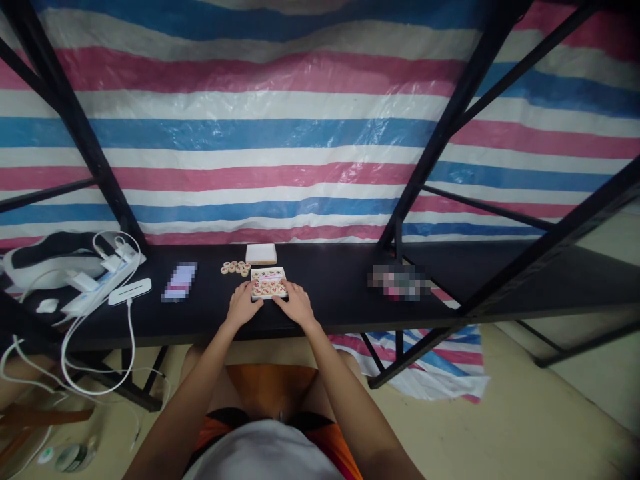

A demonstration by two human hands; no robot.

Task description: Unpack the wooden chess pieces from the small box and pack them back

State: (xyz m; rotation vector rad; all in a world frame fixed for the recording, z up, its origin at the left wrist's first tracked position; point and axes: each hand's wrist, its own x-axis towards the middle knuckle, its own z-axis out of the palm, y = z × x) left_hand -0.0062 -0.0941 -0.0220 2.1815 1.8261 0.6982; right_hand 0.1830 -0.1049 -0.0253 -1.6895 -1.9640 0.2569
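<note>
Both hands (243, 303) (299, 304) at the piece tray's (269, 282) near edge

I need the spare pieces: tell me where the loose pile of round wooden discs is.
The loose discs lie on the black table, just left of the white lid and beyond the left hand.

Striped tarp (280, 133) behind black table (340, 293) (metal-framed)

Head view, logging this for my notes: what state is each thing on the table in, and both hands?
Box: open, round pieces in rows inside, held at both ends.
Lid: off, flat behind the box.
Loose pieces: small cluster on the table, left of the box.
Left hand: on the box's left edge.
Right hand: on the box's right edge.
Power strip: cables plugged in.
</note>
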